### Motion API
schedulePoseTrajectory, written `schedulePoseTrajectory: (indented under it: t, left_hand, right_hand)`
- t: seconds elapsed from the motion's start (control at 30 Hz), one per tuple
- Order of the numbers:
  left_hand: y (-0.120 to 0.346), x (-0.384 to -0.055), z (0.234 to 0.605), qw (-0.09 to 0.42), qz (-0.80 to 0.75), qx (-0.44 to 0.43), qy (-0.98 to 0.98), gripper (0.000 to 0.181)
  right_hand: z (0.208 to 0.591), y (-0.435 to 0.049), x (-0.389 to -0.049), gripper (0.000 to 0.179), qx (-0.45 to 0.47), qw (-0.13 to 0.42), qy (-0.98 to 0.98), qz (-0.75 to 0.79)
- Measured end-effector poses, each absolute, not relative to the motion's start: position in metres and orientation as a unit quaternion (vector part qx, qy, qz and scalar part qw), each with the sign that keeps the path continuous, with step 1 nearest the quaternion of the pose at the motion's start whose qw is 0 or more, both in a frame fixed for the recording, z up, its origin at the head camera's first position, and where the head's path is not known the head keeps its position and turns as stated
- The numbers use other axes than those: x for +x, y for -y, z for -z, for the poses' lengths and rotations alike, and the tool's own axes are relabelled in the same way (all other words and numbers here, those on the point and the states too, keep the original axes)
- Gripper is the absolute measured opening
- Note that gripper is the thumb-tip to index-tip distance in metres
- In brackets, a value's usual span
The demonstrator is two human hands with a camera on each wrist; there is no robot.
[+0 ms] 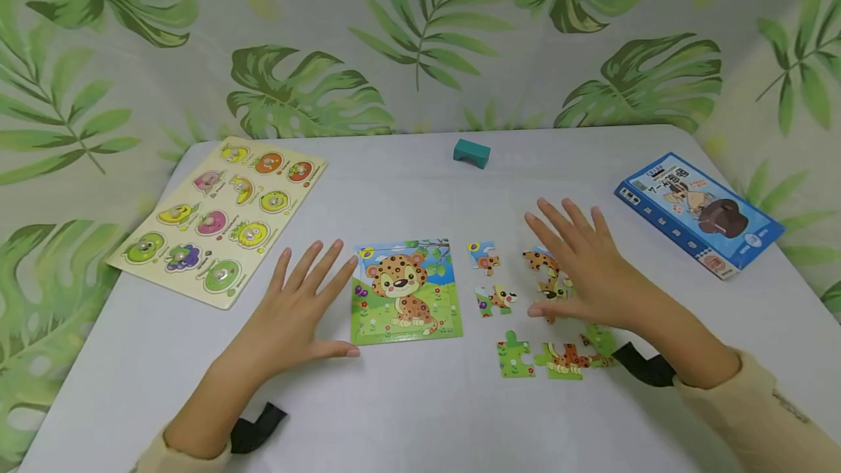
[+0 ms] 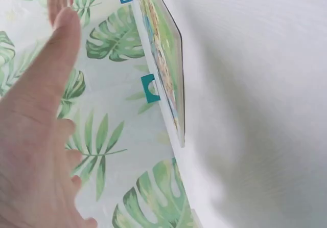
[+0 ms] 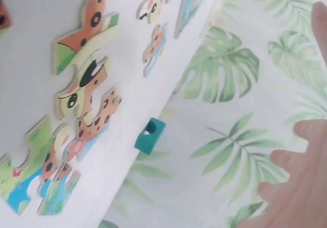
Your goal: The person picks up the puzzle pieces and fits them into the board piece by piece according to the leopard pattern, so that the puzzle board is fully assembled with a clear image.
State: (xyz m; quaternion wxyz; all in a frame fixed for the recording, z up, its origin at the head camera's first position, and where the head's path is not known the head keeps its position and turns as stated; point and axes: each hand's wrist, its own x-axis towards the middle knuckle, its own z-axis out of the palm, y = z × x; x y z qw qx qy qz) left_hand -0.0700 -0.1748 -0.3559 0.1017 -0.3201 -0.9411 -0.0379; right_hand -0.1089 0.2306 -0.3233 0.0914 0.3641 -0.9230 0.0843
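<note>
In the head view a square leopard picture board lies face up in the middle of the white table. My left hand, fingers spread and nothing in it, is just left of the board. From the left wrist, that hand shows with straight fingers and the board nearly edge-on. My right hand is spread over loose jigsaw pieces and hides some of them. Among those in sight are a green corner piece, a leopard-face piece and an ear piece. The right wrist view shows several pieces.
A wooden fruit knob puzzle lies at the left of the table. Near the back edge stands a small teal arch block. On the right rests a blue box. Leaf-patterned cloth hangs behind the table.
</note>
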Motion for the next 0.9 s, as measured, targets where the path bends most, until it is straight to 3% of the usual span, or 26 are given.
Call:
schedulePoseTrajectory:
  t: [0.17,0.4,0.6,0.9]
  left_hand:
    - [0.174,-0.075,0.360,0.125,0.076,-0.344,0.927,0.109]
    - [0.172,-0.078,0.365,0.130,0.132,-0.348,0.919,0.113]
    - [0.171,-0.079,0.372,0.089,0.180,-0.325,0.924,0.115]
    - [0.172,-0.080,0.386,-0.014,0.236,-0.253,0.938,0.116]
  right_hand:
    - [0.324,-0.220,-0.124,0.109,0.405,0.094,0.891,-0.181]
    - [0.334,-0.207,-0.136,0.104,0.356,0.024,0.889,-0.288]
    - [0.349,-0.204,-0.145,0.092,0.315,-0.021,0.887,-0.338]
    - [0.368,-0.204,-0.155,0.081,0.282,-0.093,0.889,-0.348]
